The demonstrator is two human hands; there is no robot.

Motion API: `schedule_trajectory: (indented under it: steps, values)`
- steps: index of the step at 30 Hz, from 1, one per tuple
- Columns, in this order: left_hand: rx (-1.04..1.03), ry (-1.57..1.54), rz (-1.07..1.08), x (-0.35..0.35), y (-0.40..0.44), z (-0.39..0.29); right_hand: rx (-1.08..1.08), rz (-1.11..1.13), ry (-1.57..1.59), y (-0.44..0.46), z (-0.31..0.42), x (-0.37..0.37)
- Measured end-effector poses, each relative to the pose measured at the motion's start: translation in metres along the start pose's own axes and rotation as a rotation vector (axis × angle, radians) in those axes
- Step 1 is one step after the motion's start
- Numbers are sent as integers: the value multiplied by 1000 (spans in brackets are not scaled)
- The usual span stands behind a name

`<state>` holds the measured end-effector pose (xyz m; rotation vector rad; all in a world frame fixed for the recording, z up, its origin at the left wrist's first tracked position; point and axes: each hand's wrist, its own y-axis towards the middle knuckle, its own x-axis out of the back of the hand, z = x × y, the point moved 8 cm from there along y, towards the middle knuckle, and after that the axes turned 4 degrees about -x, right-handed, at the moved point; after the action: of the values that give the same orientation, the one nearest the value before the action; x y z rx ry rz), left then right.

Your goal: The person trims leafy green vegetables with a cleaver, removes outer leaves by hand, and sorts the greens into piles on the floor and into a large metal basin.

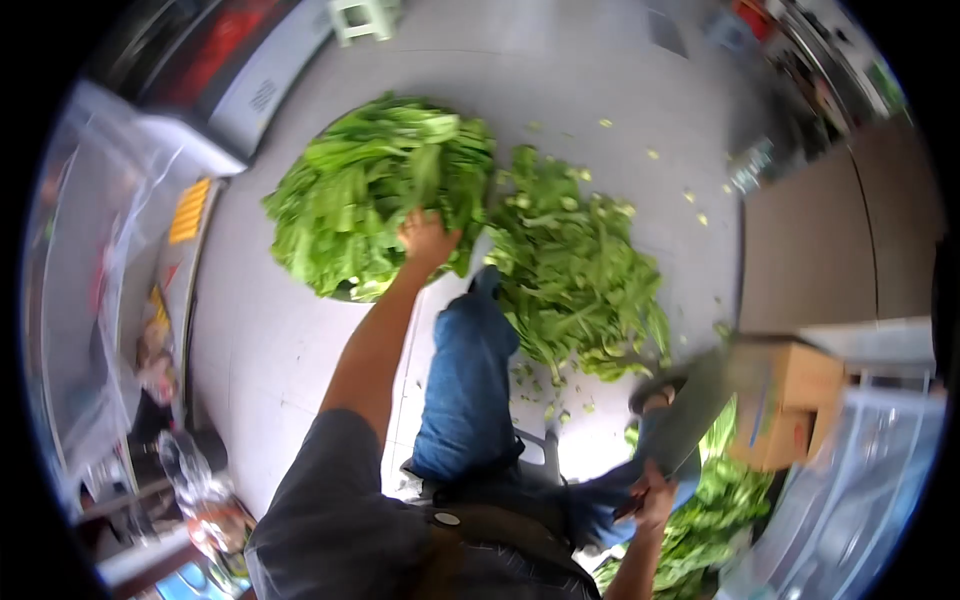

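Observation:
My left hand (428, 238) lies on a big heap of leafy greens (375, 185), its fingers partly apart against the leaves. A dark rim (345, 292) of a round container shows a little under this heap. Low on the right, my right hand (652, 498) is wrapped round the handle of a broad-bladed knife (695, 405), blurred and pointing away over my leg. Between my hands, a looser pile of greens (575, 265) is spread on the floor. More greens (715, 510) lie beside my right leg, partly hidden by it.
Small cut bits (688, 196) are scattered on the tiled floor. Cardboard boxes (785, 400) and a clear plastic bin (850, 490) stand on the right. A pale stool (362, 20) is at the far side. Plastic-covered shelving (110, 270) runs along the left.

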<state>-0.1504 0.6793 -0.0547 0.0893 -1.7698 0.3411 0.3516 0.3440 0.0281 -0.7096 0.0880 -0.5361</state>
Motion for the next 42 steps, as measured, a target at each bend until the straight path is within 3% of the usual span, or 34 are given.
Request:
schedule_trajectory:
  steps: [3, 4, 5, 8, 10, 12, 16, 19, 20, 22, 24, 27, 30, 31, 36, 38, 40, 42]
  values:
    - [-248, -37, -156, -14, -12, -34, 268, -293, 134, -31, 59, 63]
    - [-296, -113, -120, -2, -26, -57, 440, -506, -60, -49, 79, 90]
    - [-410, -143, -217, -17, -26, -66, 527, -630, -14, -66, 89, 109]
    - [-569, -374, -72, -29, -53, -128, 667, -652, 71, -87, 109, 159]
    - [-628, -405, 19, -40, -87, -172, 508, -480, 437, -60, 75, 201]
    - [-492, -637, 275, -58, -135, -212, 429, -481, 680, -24, 26, 244]
    - [-470, -597, 567, -125, -225, -254, 50, -588, 1003, 45, -88, 276]
    - [-737, -559, 628, -178, -279, -241, -85, -495, 1098, 113, -180, 277]
    - [-772, -435, 669, -200, -287, -230, -106, -517, 1167, 138, -213, 280]
    - [-1032, -156, 685, -204, -314, -227, -108, -516, 1235, 175, -251, 286]
    - [-486, -237, 855, -196, -316, -218, -144, -735, 1344, 207, -274, 295]
    - [-226, -275, 924, -205, -311, -204, -171, -956, 1304, 231, -235, 311]
    - [-74, -305, 961, -216, -299, -192, -253, -1147, 1303, 268, -213, 329]
    - [-40, -319, 963, -222, -295, -187, -272, -1105, 1242, 288, -219, 338]
    - [92, -355, 979, -226, -295, -176, -606, -1290, 973, 320, -232, 351]
    - [97, -361, 952, -225, -296, -172, -451, -1207, 1120, 331, -224, 348]
    - [124, -338, 954, -223, -297, -166, -600, -1197, 1013, 327, -230, 351]
    - [109, -311, 967, -226, -298, -167, -520, -1270, 1007, 308, -218, 347]
